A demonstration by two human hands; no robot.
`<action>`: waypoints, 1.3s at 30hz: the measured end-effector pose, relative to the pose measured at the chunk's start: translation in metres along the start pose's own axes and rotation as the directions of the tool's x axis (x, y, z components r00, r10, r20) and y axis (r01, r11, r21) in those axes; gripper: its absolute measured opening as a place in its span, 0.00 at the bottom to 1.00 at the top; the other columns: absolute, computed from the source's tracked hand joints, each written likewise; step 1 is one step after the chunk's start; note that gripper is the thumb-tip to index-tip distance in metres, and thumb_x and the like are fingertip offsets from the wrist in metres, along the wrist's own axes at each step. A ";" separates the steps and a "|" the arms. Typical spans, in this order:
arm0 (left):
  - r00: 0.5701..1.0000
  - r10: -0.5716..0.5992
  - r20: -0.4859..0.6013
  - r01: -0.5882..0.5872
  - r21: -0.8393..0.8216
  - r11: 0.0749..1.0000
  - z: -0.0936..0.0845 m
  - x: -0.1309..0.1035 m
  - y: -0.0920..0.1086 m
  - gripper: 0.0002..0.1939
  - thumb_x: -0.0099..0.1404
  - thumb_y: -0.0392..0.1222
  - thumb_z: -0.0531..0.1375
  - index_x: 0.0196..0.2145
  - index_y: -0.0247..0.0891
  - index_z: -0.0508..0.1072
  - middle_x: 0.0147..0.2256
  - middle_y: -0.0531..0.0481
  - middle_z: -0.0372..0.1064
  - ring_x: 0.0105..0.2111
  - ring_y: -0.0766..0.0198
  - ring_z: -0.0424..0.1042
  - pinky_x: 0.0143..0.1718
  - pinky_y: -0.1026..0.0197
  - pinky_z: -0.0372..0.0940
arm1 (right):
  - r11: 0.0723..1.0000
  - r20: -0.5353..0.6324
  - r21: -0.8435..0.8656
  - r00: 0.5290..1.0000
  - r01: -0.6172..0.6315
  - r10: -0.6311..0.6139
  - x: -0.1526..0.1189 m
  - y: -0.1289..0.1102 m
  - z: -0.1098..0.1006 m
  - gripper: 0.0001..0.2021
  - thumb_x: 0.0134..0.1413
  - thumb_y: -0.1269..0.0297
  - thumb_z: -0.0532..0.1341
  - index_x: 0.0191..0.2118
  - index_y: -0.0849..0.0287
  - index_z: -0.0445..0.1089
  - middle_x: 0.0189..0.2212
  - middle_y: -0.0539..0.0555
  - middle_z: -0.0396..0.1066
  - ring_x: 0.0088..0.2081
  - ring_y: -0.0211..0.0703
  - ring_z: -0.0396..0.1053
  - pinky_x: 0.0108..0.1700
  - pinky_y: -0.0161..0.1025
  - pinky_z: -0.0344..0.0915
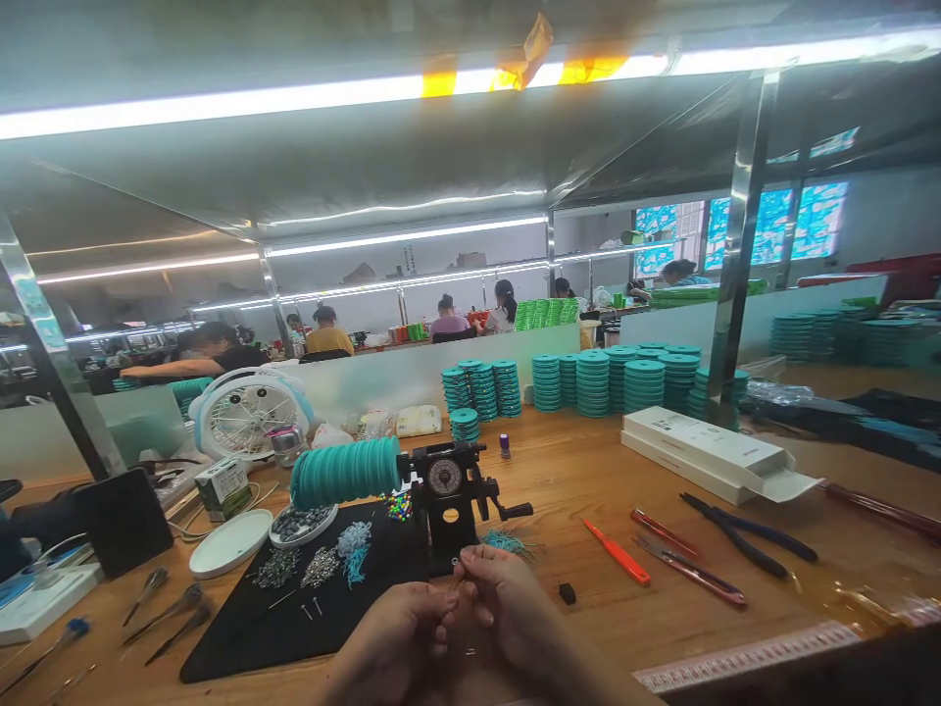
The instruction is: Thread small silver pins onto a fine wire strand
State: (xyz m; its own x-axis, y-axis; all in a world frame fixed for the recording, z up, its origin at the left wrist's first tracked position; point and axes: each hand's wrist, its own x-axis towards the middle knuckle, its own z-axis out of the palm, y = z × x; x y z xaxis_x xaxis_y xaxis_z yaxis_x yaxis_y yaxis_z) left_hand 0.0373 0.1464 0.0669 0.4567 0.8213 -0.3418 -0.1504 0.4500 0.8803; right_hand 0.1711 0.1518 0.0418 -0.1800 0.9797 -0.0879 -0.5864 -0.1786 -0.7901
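Note:
Low in the middle of the view, my left hand (413, 623) and my right hand (504, 593) meet with fingertips pinched close together. What they hold is too small to make out; a tiny ring-like shape (455, 561) shows at the right fingertips. Just beyond them stands a black hand-crank winder (446, 490) with a dial, carrying a row of teal spools (349, 469). Left of my hands lies a black mat (294, 628) with piles of small metal parts (321, 566), pale blue clear pieces (354, 537) and coloured beads (399, 505). Teal threads (507, 541) lie by the winder's base.
To the right are an orange-handled tool (621, 557), a cutter knife (698, 574), black-handled pliers (750, 534), a white box (706, 451) and a ruler (750, 657). Stacked teal spools (592, 382) line the back. A fan (254, 414) stands left. Several people sit beyond the partition (382, 378).

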 end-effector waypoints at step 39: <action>0.997 0.039 -0.068 -0.018 0.287 0.958 -0.013 0.009 0.001 0.11 0.43 0.40 0.68 0.15 0.33 0.70 0.14 0.54 0.63 0.16 0.70 0.59 0.22 0.64 0.51 | 0.776 0.053 -0.594 0.973 0.213 -0.226 -0.002 0.001 -0.010 0.08 0.42 0.67 0.60 0.25 0.62 0.77 0.25 0.55 0.76 0.31 0.46 0.71 0.34 0.39 0.64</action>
State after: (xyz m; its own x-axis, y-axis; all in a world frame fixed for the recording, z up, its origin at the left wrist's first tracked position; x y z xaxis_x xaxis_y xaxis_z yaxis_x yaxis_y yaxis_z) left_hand 0.0300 0.1582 0.0606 0.3899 0.8603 -0.3284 0.0992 0.3153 0.9438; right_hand 0.1782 0.1504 0.0350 -0.0840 0.9886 0.1253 -0.0243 0.1236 -0.9920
